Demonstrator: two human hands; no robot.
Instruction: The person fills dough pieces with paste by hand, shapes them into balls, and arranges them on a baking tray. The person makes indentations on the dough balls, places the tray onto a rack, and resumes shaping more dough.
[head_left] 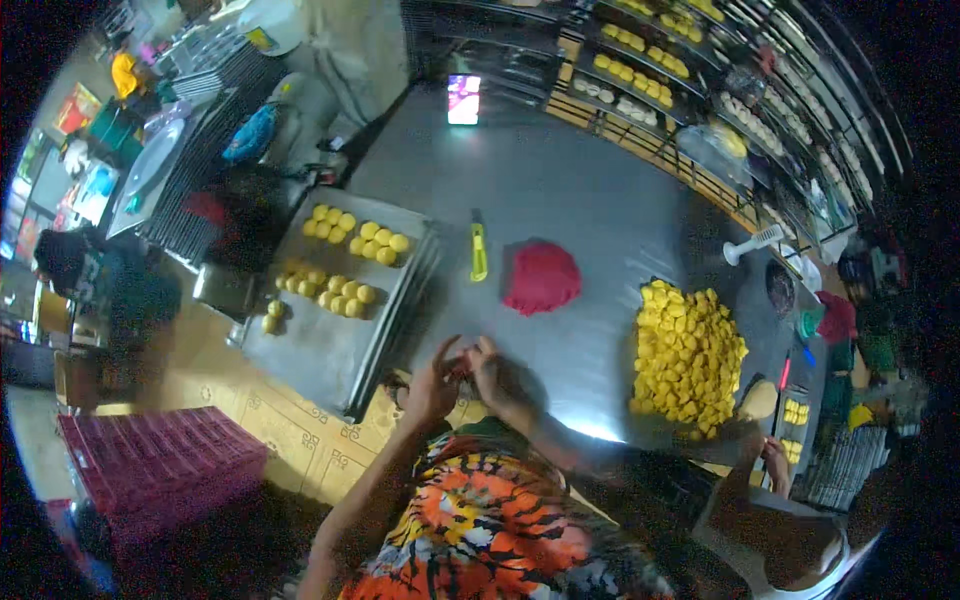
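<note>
My left hand (pixel 433 388) and my right hand (pixel 490 374) meet at the near edge of the grey table (pixel 420 165). The fingers of both are curled toward each other. Whatever sits between them is too small and dark to make out. Beyond my right hand lies a mound of deep red dough (pixel 541 278). A yellow-green box cutter or similar flat tool (pixel 479 252) rests to the left of that mound. Left of my hands stands a metal tray (pixel 310 365) bearing clusters of round yellow dough balls (pixel 378 243).
A big heap of yellow dough pieces (pixel 685 355) covers the table's right side. Beside it another person's hands (pixel 773 462) work near a smaller tray. A lit phone (pixel 463 100) is at the far end. Racks (pixel 640 75) line the back; red crates (pixel 165 460) stand lower left.
</note>
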